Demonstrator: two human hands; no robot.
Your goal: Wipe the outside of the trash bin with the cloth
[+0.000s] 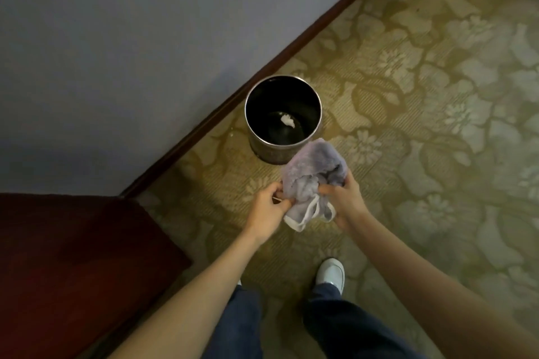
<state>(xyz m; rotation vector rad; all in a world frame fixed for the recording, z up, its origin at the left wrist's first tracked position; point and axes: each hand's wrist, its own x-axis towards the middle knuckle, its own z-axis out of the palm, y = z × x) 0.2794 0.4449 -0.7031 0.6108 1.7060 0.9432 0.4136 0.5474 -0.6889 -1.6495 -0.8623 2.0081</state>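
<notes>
- The trash bin (281, 125), a round metal can with a dark inside, stands upright on the patterned carpet (408, 96) just beside the baseboard (233, 102).
- A small white scrap (287, 121) lies at its bottom.
- The cloth (312, 181), pale lilac and bunched, is held above the carpet, its top edge overlapping the bin's near rim from this viewpoint.
- Left hand (267, 210): fingers pinching the cloth's left edge.
- Right hand (345, 198): fingers clenched around the cloth's right side.
</notes>
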